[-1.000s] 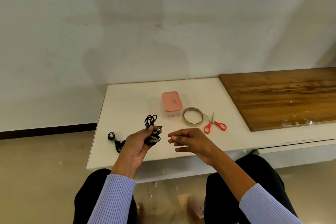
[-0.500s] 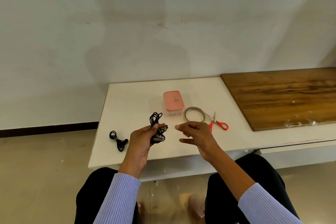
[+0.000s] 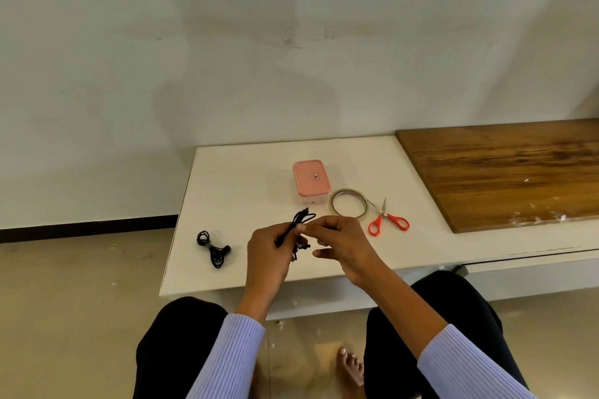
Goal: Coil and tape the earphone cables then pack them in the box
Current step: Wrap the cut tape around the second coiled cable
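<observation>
I see my left hand (image 3: 269, 253) gripping the bunched earphone cable (image 3: 299, 220), its loop rising away toward the table's far edge; my right hand (image 3: 340, 243) pinches it alongside.

A plain off-white wall (image 3: 291, 42) rises behind the low white surface (image 3: 246, 178); a wooden board (image 3: 505, 172) covers its right end, above a beige floor (image 3: 71, 317).

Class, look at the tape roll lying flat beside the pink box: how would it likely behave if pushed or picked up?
The tape roll is a thin hollow ring, so probably light. Lying flat on the white table, it would likely slide, not roll; stood on edge, it could roll away.
</observation>
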